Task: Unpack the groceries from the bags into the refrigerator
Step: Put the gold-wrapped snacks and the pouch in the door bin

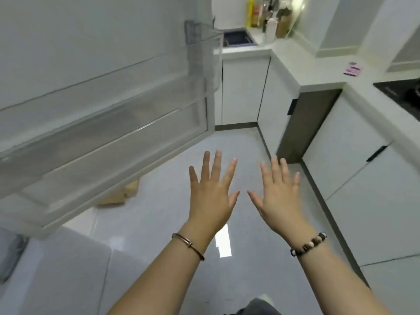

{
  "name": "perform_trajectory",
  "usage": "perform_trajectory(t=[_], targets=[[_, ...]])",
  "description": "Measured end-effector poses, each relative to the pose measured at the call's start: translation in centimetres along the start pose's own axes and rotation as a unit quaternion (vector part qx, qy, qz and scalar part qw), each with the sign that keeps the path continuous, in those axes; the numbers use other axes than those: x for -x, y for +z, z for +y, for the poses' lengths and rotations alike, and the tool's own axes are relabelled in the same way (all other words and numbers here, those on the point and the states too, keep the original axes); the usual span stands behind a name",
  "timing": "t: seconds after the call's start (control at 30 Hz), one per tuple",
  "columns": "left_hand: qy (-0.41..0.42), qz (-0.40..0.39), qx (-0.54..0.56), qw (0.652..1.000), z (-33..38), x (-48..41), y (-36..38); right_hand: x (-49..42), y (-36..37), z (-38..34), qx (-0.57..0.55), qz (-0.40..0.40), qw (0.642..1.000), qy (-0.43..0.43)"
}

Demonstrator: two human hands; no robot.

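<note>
Beside open refrigerator door (109,123) | left hand (211,196) fingers spread, holding nothing; right hand (278,201) likewise

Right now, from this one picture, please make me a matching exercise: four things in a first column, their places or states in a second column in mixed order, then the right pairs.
Things:
1. yellow bottle
2. pink packet
3. brown package
4. left hand

Places or states:
a. on the floor, under the open refrigerator door
b. open, fingers spread, holding nothing
c. on the counter, near the black hob
d. at the far end, behind the sink

Pairs: 1-d, 2-c, 3-a, 4-b.
</note>
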State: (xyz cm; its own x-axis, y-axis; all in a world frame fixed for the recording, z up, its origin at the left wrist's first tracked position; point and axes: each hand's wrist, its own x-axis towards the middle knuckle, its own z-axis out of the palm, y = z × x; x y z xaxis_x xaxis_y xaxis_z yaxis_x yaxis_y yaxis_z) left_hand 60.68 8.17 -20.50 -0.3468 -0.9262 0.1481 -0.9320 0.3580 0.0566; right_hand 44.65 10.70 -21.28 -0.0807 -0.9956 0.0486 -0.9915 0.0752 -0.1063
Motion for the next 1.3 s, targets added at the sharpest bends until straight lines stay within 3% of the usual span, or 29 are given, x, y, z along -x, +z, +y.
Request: perform_trajectory(t=[0.27,0.47,0.73,0.9,1.0,1.3], targets=[[0.151,-0.041,0.039,0.987,20.1,-12.7,2.8,-0.3,-3.4,21.5,-0.001,0.046,0.981,0.189],[0.251,-0.053,0.071,0.964,31.8,-17.9,4.3,0.9,-4.8,32.7,0.044,0.052,0.960,0.272],[0.379,-0.045,0.074,0.921,42.1,-25.3,5.5,-1.3,-6.2,40.3,0.061,0.070,0.919,0.384],[0.467,0.029,0.116,0.876,47.6,-32.0,5.4,-4.3,-8.1,44.7,0.082,0.092,0.879,0.460],[0.504,0.036,0.124,0.854,50.8,-34.7,5.2,-5.5,-9.7,47.0,0.084,0.125,0.856,0.494],[0.604,0.041,0.169,0.778,63.0,-33.2,4.1,-0.6,-12.7,52.6,0.092,0.176,0.776,0.599]])
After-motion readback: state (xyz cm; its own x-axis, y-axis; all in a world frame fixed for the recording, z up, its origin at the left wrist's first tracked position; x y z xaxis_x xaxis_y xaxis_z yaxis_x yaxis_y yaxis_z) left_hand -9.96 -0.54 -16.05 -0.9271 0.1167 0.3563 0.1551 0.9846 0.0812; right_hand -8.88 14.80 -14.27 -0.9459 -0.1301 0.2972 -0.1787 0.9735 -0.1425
